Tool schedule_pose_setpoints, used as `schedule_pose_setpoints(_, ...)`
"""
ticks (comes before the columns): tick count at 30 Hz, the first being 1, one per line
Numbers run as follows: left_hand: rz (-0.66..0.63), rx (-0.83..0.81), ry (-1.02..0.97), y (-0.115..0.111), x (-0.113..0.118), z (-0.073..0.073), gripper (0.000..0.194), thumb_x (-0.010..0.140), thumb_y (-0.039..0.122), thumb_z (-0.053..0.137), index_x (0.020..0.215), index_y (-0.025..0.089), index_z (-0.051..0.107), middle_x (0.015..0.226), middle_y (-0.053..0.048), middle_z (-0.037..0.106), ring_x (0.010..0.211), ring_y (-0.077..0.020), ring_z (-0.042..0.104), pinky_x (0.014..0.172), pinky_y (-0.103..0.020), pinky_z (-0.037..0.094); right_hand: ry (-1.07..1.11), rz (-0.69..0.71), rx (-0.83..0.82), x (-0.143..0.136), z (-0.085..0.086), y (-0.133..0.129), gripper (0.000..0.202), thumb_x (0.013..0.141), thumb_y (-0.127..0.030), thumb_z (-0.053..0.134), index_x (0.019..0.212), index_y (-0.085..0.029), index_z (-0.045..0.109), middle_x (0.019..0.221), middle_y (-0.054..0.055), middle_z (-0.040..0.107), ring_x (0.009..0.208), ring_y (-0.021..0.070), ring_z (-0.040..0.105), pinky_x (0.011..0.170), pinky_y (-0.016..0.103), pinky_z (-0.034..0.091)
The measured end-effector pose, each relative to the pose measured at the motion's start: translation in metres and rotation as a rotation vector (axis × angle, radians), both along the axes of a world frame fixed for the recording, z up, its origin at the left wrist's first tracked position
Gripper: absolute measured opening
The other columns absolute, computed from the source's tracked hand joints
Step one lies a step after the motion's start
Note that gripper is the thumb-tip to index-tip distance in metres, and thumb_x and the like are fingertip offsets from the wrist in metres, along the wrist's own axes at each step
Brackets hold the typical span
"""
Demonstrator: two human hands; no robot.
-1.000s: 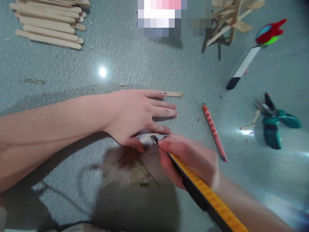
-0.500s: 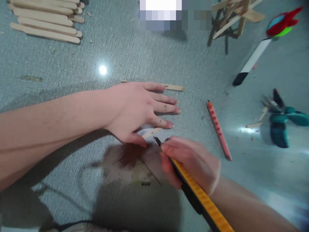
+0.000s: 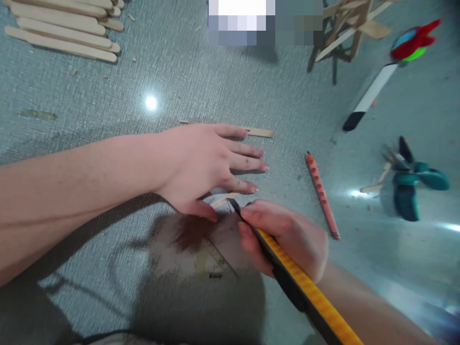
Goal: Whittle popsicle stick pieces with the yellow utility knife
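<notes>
My left hand (image 3: pixel 212 163) lies flat with its fingers spread. Between its thumb and index finger a thin piece of wooden craft stick (image 3: pixel 220 202) shows, pressed down at both ends, over a pale sheet (image 3: pixel 161 249) on the table. My right hand (image 3: pixel 287 235) is wrapped round a yellow and black utility knife (image 3: pixel 305 287). The knife's blade tip touches or nearly touches the stick piece. Another stick (image 3: pixel 262 132) pokes out from under the far fingers of my left hand.
Several craft sticks (image 3: pixel 64 43) are stacked at the back left. A wooden stick structure (image 3: pixel 354 28) stands at the back right. On the right lie a white marker (image 3: pixel 373 93), a red pencil (image 3: pixel 321 194) and teal-handled pliers (image 3: pixel 406 177). Small wood scraps are scattered about.
The knife tip has moved slightly up and left, from just beside the stick piece onto or against it. My left hand stays in place. The view has shifted a little.
</notes>
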State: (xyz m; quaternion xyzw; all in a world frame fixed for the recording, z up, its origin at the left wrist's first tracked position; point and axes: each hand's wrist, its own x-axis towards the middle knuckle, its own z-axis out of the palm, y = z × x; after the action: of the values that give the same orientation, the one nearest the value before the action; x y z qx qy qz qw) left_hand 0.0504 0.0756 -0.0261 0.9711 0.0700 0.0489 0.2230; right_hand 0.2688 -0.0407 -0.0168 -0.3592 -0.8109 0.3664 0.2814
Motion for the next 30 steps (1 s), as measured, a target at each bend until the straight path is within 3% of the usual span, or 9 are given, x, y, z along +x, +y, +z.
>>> schedule_pose_setpoints(4,0.003,0.009,-0.009,-0.0005,-0.0002,-0.0001,0.069,0.084,0.058,0.063,0.146,0.026,0.056,0.162,-0.006,0.042,0.154,-0.0269,0.035,0.130,-0.049,0.018,0.035,-0.006,0.057,-0.0027,0.0003,0.0039,0.031,0.090,-0.002,0.056,0.112,-0.023,0.058,0.065,-0.007,0.065,0.053,0.0131,0.060,0.057,0.027,0.056)
schedule_pose_setpoints(8,0.000,0.022,0.030,-0.0007,0.0005,0.0004,0.072,0.084,0.061,0.063,0.147,0.028,0.055,0.163,-0.005,0.040,0.155,-0.0255,0.033,0.131,-0.047,0.016,0.027,0.044,0.013,-0.0048,0.0034,0.0048,0.028,0.090,0.001,0.052,0.105,-0.022,0.055,0.060,-0.008,0.060,0.049,0.0120,0.055,0.057,0.026,0.054)
schedule_pose_setpoints(15,0.016,0.013,-0.018,-0.0020,-0.0008,0.0004,0.067,0.086,0.055,0.060,0.146,0.025,0.057,0.162,-0.006,0.042,0.153,-0.0256,0.036,0.130,-0.046,0.019,-0.097,-0.029,0.086,-0.0055,0.0095,0.0044,0.022,0.086,-0.005,0.058,0.095,-0.025,0.059,0.064,-0.004,0.064,0.053,0.0167,0.060,0.054,0.030,0.052)
schedule_pose_setpoints(22,0.042,-0.002,0.047,-0.0029,-0.0011,0.0016,0.067,0.086,0.059,0.059,0.146,0.030,0.055,0.164,-0.001,0.038,0.154,-0.0255,0.034,0.132,-0.042,0.013,-0.010,0.030,0.076,-0.0009,0.0014,0.0038,0.021,0.088,-0.003,0.056,0.088,-0.024,0.054,0.061,-0.005,0.061,0.052,0.0139,0.054,0.053,0.027,0.049)
schedule_pose_setpoints(26,0.035,-0.023,0.039,-0.0028,-0.0025,0.0027,0.066,0.088,0.057,0.058,0.146,0.026,0.055,0.164,-0.002,0.038,0.155,-0.0254,0.032,0.132,-0.044,0.011,0.020,0.060,0.061,0.0011,0.0000,0.0038,0.021,0.091,-0.004,0.053,0.097,-0.023,0.056,0.063,-0.006,0.059,0.051,0.0127,0.053,0.053,0.026,0.051)
schedule_pose_setpoints(30,0.030,-0.082,0.031,-0.0021,-0.0033,0.0035,0.065,0.087,0.053,0.059,0.145,0.024,0.056,0.165,-0.002,0.037,0.155,-0.0274,0.031,0.132,-0.046,0.009,0.024,-0.002,0.115,-0.0001,0.0008,0.0053,0.030,0.088,-0.001,0.056,0.110,-0.021,0.056,0.069,-0.006,0.063,0.055,0.0113,0.056,0.056,0.025,0.053)
